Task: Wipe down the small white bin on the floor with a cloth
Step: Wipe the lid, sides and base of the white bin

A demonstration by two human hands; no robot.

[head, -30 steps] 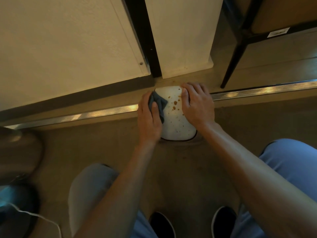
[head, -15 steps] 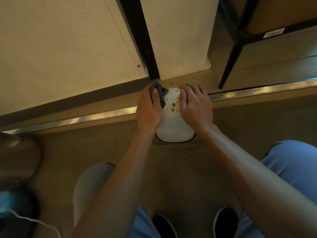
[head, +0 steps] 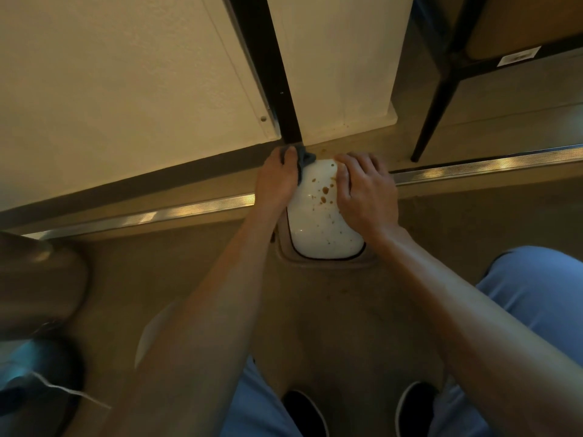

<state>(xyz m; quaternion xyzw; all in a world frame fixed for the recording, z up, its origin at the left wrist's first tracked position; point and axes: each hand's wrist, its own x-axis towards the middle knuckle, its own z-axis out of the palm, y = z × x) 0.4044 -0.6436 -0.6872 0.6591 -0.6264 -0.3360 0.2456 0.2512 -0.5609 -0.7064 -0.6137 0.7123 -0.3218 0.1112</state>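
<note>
The small white bin (head: 318, 228) stands on the floor between my hands, its rounded lid spattered with brown spots. My left hand (head: 276, 181) lies on the lid's far left corner and grips a dark grey cloth (head: 304, 159), which bunches out past my fingers at the lid's far edge. My right hand (head: 366, 193) rests flat on the lid's right side, fingers spread over the edge and steadying the bin. The part of the cloth under my left palm is hidden.
A white wall panel (head: 334, 67) with a black vertical strip (head: 271, 67) stands just behind the bin. A metal floor strip (head: 176, 212) runs left to right. A black chair leg (head: 432, 121) stands at the right. My shoes (head: 303, 411) are near the bottom.
My left hand has slid the cloth from the lid's left side toward its far edge. My right hand has stayed on the lid's right side.
</note>
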